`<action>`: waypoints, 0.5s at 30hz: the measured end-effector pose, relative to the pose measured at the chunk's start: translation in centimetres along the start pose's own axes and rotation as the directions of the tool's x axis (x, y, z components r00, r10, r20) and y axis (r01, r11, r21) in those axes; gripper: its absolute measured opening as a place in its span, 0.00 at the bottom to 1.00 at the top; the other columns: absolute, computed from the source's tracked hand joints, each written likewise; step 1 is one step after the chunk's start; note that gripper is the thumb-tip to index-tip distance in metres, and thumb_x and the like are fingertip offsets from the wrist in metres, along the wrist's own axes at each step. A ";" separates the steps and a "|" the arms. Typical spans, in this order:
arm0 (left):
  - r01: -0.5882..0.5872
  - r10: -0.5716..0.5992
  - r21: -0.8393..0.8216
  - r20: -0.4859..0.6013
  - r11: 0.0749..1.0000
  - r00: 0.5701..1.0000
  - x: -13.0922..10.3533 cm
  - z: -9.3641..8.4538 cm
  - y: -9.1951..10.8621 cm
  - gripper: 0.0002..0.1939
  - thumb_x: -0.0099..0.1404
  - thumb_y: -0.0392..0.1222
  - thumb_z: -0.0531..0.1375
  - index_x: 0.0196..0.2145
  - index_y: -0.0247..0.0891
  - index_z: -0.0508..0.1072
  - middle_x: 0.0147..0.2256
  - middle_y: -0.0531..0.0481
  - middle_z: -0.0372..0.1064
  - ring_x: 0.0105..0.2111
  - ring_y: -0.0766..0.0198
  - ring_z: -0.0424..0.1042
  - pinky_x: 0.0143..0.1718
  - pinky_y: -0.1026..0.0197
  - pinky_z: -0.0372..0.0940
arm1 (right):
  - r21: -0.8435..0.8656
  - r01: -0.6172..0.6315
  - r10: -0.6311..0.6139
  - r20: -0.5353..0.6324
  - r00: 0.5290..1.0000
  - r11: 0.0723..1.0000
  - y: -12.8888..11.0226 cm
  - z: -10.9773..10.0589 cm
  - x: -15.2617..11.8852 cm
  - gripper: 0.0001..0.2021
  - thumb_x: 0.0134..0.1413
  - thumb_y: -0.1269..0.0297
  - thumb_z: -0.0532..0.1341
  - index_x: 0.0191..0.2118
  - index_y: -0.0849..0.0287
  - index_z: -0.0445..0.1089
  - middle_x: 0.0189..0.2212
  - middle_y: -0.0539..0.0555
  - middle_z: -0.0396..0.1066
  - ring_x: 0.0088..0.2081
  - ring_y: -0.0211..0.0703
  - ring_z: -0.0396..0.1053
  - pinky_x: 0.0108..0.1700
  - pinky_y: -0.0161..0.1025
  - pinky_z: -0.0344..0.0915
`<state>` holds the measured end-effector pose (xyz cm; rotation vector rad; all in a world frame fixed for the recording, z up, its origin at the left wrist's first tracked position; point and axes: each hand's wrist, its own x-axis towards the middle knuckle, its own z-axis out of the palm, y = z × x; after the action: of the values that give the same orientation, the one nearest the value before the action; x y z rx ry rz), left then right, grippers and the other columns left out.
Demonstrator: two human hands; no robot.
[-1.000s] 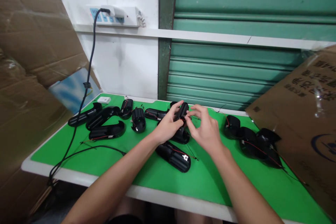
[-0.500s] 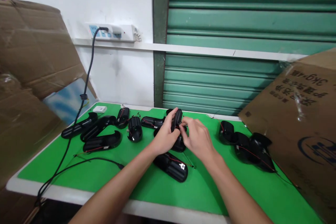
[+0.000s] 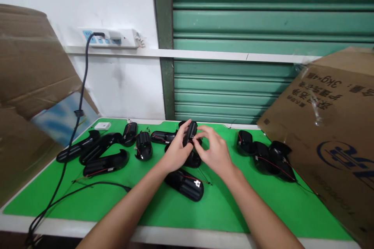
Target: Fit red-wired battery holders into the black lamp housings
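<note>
My left hand (image 3: 177, 149) is wrapped round a black plastic housing (image 3: 191, 130), held tilted above the green mat. Close against its right side, my right hand (image 3: 212, 147) has thumb and forefinger pinched at the housing's edge; whatever is between the fingertips is too small to make out. Below the hands lies another black housing (image 3: 187, 186) with a thin red wire and a small shiny metal piece. More black parts sit directly behind and under the hands, partly hidden by them.
Several black housings with red wires (image 3: 105, 162) lie at the left, more (image 3: 264, 157) at the right. A black cable (image 3: 84, 81) runs from the power strip (image 3: 125, 38) across the green mat (image 3: 140, 210). Cardboard boxes (image 3: 327, 124) flank both sides; a white adapter (image 3: 102, 126) sits back left.
The view has shifted slightly, so the scene sits further left. My left hand keeps its hold on the housing; my right fingers have opened out somewhat while the fingertips stay at its edge.
</note>
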<state>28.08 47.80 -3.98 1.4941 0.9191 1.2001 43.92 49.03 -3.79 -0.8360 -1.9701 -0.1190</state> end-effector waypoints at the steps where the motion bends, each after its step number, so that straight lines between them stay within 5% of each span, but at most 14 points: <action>1: 0.017 -0.017 -0.033 0.001 0.999 1.000 0.1 0.0 0.1 0.41 0.61 0.33 0.55 0.70 0.39 0.48 0.65 0.40 0.58 0.64 0.57 0.62 0.70 0.50 0.54 | 0.069 -0.067 0.067 -0.006 0.998 0.995 0.0 0.0 0.0 0.18 0.59 0.72 0.61 0.54 0.56 0.59 0.35 0.47 0.76 0.37 0.37 0.76 0.44 0.35 0.69; 4: 0.045 -0.047 -0.085 -0.017 0.995 0.999 0.3 -0.1 0.2 0.41 0.59 0.34 0.57 0.69 0.40 0.51 0.63 0.40 0.60 0.62 0.56 0.64 0.66 0.51 0.58 | 0.181 -0.164 0.158 0.050 0.986 0.970 0.2 -0.1 -0.1 0.19 0.59 0.71 0.61 0.54 0.55 0.58 0.35 0.47 0.76 0.39 0.36 0.76 0.45 0.35 0.70; 11: 0.018 -0.015 -0.068 0.033 0.998 0.999 0.3 -0.4 0.4 0.39 0.58 0.33 0.56 0.68 0.38 0.55 0.61 0.42 0.63 0.60 0.58 0.65 0.65 0.54 0.59 | 0.021 0.032 -0.035 0.182 0.983 0.999 0.7 -1.0 0.3 0.19 0.60 0.71 0.58 0.56 0.55 0.59 0.37 0.48 0.76 0.45 0.41 0.73 0.66 0.50 0.59; 15: 0.000 0.002 -0.028 0.052 1.000 0.999 0.2 -0.3 0.4 0.40 0.58 0.32 0.55 0.68 0.35 0.55 0.63 0.41 0.62 0.64 0.57 0.62 0.69 0.53 0.53 | -0.057 0.067 -0.053 0.222 0.974 0.996 0.4 -1.4 0.4 0.17 0.62 0.70 0.57 0.55 0.54 0.62 0.37 0.49 0.77 0.47 0.43 0.71 0.62 0.51 0.56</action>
<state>27.83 47.92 -3.52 1.4969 0.8640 1.1651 45.05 48.95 -2.88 -0.8618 -2.2108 -0.1302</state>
